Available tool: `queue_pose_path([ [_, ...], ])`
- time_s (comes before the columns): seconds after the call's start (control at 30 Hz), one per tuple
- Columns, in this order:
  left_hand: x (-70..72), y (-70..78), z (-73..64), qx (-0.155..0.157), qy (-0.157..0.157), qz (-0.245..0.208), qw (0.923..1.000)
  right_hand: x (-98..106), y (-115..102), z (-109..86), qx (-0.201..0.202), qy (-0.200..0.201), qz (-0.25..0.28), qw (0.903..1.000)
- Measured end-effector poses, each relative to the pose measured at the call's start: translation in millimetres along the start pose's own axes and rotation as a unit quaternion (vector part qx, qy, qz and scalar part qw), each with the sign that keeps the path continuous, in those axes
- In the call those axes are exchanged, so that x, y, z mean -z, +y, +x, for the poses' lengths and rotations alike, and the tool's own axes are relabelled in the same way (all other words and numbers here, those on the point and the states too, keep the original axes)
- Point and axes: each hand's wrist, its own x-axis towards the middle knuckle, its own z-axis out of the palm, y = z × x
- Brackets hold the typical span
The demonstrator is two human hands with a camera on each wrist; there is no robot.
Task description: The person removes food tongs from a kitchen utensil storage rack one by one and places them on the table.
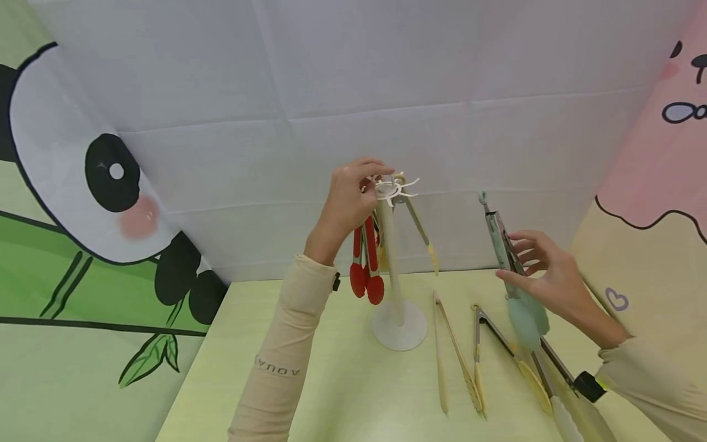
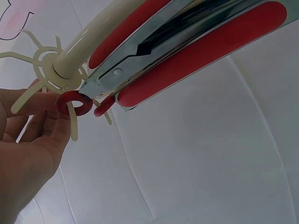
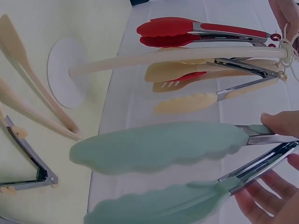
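- Our left hand (image 1: pixel 348 196), near the middle of the head view, grips the hooked top of the pale stand (image 1: pixel 393 270), its fingers bent about the rim; exactly which hook or ring they pinch, we cannot quite make out.
- Our right hand (image 1: pixel 544 282), right of centre there, holds the mint tongs (image 3: pixel 159 147) by the handles, thumb on one side, fingers on the other.
- We see the mint tongs tilted in the head view, ring end up and broad tips down, apart from the stand; across the lower half of the right wrist view, their two arms spread wide.
- We find the red tongs (image 1: pixel 375 288) hanging at the stand's left, tips down; at the left of the left wrist view, a red ring sits right by our fingertips.
- We also see hanging yellow tongs (image 3: pixel 187 103) at the upper right of the right wrist view, beside beige utensils (image 3: pixel 161 71) that overlap one another.
- Toward the lower right of the head view, we have tan tongs (image 1: pixel 440 368) on the table (image 1: pixel 331 368), then yellow-tipped tongs (image 1: pixel 534 385), then pale-tipped tongs (image 1: pixel 566 420) cut off by the bottom edge.
- Across the top, we face a white sheet (image 1: pixel 359 61).
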Motion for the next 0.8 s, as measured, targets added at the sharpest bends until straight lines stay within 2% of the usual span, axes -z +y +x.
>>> queue_pose_path([
  [0.13, -0.3, -0.5, 0.0, 0.001, -0.001, 0.003, 1.0000, 3.6, 10.3, -3.4, -0.001, 0.004, 0.000, 1.0000],
  [0.4, -0.2, -0.8, -1.1, 0.005, -0.002, 0.002, 1.0000, 11.9, 11.8, -11.4, 0.003, 0.002, -0.019, 0.9998],
  [0.8, 0.6, -1.0, -1.4, 0.007, -0.002, -0.003, 1.0000, 23.5, 20.4, -23.8, -0.013, -0.005, -0.041, 0.9991],
])
